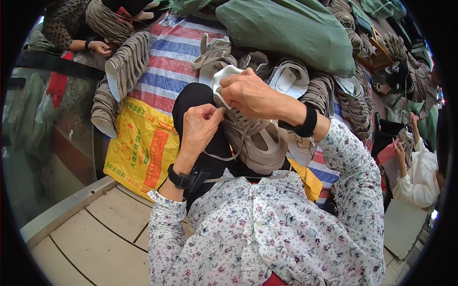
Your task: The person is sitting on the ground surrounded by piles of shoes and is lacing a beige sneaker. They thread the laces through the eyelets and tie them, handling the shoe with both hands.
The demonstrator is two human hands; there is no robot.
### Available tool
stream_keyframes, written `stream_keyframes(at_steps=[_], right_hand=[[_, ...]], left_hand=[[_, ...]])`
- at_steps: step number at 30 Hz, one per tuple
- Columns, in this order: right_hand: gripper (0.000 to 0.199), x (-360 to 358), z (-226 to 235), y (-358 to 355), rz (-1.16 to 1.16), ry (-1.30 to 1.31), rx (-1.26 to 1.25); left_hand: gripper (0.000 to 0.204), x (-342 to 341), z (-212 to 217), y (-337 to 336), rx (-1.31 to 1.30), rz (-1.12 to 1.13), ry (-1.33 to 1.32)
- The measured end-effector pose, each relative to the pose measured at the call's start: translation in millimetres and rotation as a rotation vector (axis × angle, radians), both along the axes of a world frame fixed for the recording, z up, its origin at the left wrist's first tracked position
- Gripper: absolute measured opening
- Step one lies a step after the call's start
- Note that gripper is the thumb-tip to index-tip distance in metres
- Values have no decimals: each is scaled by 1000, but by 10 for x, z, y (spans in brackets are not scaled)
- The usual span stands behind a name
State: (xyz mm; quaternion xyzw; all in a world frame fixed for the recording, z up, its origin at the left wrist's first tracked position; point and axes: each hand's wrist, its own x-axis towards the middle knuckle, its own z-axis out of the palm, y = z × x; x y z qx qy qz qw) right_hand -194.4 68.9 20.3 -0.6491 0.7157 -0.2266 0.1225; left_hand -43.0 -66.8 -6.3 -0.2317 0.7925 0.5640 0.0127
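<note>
A beige-grey sneaker [260, 150] with mesh panels and a white lining rests on my lap, its toe toward my body. A thin grey shoelace [237, 151] zigzags over its front, and loose lengths hang at its left side and across my shirt. My left hand [200, 125] is closed in a pinch at the left edge of the sneaker's opening, beside the top eyelets. Over the collar, my right hand [250, 94] bends down with its fingers closed near the same eyelets. What sits between the right fingertips is hidden by the hand.
Stacks of similar shoe uppers [131, 64] lie on a striped sheet [164, 66], with more uppers [319, 93] to the right. A large green sack [291, 35] lies beyond. A yellow bag [138, 148] is at left, beside a glass panel [52, 143]. Other people work at both sides.
</note>
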Motion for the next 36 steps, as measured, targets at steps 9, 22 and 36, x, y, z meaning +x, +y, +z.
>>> stream_keyframes(at_steps=[9,22,36], right_hand=[[5,-1749,205,903,-590,-21,-174],[11,-1674,46,1224,-894,-695,-156],[19,-1746,-188,1313,-276,-1807,-714]], left_hand=[[12,61,24,-26,154,38,72],[24,243,393,-133,-193,-173,177],[12,168,351,-356,-25,-406,-41]])
